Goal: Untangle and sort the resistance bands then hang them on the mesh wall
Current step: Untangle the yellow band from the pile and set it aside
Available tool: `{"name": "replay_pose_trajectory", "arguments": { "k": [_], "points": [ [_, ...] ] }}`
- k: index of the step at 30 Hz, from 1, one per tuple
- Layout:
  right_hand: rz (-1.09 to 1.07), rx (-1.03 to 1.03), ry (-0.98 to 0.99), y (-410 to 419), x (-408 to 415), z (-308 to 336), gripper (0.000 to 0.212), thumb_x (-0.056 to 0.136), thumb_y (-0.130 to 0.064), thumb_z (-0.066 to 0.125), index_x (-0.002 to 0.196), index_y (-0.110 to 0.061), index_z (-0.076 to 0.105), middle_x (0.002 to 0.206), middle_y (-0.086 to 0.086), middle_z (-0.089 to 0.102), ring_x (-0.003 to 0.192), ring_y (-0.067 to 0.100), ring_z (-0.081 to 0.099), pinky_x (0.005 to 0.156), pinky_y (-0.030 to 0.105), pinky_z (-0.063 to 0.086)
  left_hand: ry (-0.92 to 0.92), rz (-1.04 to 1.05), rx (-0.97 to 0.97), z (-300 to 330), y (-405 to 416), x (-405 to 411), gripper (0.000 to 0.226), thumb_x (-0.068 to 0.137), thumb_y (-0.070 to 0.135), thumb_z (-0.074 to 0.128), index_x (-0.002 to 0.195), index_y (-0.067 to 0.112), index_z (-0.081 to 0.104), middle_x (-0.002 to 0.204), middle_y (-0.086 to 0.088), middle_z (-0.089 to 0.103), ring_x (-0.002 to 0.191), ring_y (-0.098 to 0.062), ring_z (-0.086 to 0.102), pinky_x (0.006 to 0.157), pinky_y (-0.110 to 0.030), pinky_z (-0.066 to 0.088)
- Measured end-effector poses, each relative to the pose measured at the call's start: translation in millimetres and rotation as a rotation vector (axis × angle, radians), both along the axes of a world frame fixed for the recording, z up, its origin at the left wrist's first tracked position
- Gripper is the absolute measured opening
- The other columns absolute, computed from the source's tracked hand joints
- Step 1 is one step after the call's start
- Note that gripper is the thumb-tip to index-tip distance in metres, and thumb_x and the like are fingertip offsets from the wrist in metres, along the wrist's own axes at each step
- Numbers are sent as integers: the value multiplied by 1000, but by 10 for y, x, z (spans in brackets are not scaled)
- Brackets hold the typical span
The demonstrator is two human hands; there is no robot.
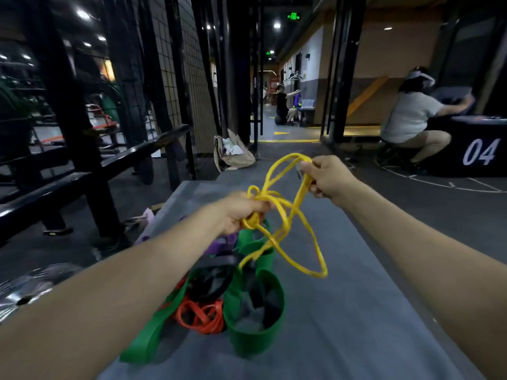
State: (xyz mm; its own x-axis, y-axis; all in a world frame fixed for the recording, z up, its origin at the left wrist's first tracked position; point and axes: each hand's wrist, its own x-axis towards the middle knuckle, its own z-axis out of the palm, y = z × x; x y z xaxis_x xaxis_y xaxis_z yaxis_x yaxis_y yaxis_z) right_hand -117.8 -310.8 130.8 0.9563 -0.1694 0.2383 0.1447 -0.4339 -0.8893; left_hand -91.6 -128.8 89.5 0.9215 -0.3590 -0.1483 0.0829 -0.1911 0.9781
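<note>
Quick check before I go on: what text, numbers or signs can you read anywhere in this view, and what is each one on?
"04": white digits on the side of the black box at right.
Green lit ceiling sign down the corridor: too blurred to read.
Red poster far down the corridor: too small to read.

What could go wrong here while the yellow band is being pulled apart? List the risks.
1. The left hand grips a knotted bunch of the yellow band while the right hand pinches a loop; pulling apart could tighten the knot.
2. The band's lowest loop hangs just above the green band and orange band piled on the grey table; it might snag them.
3. If either grip slips under tension, the band may snap back.
</note>
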Motion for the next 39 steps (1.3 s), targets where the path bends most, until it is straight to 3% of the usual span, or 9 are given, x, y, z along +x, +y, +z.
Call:
{"name": "replay_pose_trajectory", "arguments": {
  "k": [6,12,18,21,24,26,29,33,39],
  "points": [
    [57,-29,40,93,26,-158,20,98,-21,42,84,-8,47,64,12,52,33,5,48,36,19,43,-23,-94,66,-112,-506,-48,19,80,-4,64,69,10,56,49,2,56,40,-6,50,36,-12,36],
    [26,-262,29,0,-70,-309,22,96,-27,47,77,-16,42,73,0,46,64,11,43,59,22,38,88,47,51,-153,-431,3,18,85,5,59,69,7,52,60,-8,46,44,-16,47,43,-22,45],
    [163,250,187,266,-108,-578,42,90,-43,52,111,-8,39,84,7,57,69,16,57,58,30,50,-75,51,-3,-96,-384,-125,22,93,1,46,75,7,56,68,-8,53,59,-18,52,56,-29,46],
    [159,395,254,367,-115,-603,43,89,-44,55,111,-8,45,90,11,59,70,20,59,57,34,54,-246,-80,121,-128,-472,-245,23,87,5,43,99,10,62,91,-13,65,79,-23,64,66,-36,57],
    [186,494,227,364,-183,-634,20,94,-31,52,89,-12,57,79,7,62,63,19,58,54,33,52,-337,-150,272,-166,-457,-251,28,80,14,49,107,12,58,116,-20,51,109,-33,55,91,-46,51],
    [161,453,188,335,-208,-680,17,95,-20,50,82,-12,57,72,8,58,60,20,55,53,32,50,-355,-189,459,-199,-402,-261,15,77,30,57,90,23,54,115,-10,34,116,-32,41,102,-42,43],
    [138,295,133,303,-224,-788,13,92,-11,52,80,-8,55,67,10,53,57,21,50,50,30,43,-306,-279,444,-304,-281,-234,31,54,50,68,80,33,63,118,-19,43,116,-30,48,102,-37,44],
    [-21,96,177,169,-209,-1004,23,88,-9,55,69,-14,43,60,5,47,51,18,45,50,28,41,-213,-155,423,-498,-13,-117,57,77,29,73,127,9,55,124,-11,56,113,-18,54,98,-24,39],
    [-3,-12,234,164,-213,-1291,20,89,-11,54,75,-14,40,60,3,47,50,16,46,48,27,40,-376,-222,966,-1050,362,-150,34,83,23,67,115,11,62,116,-8,65,104,-22,61,91,-27,46]
  ]
}}
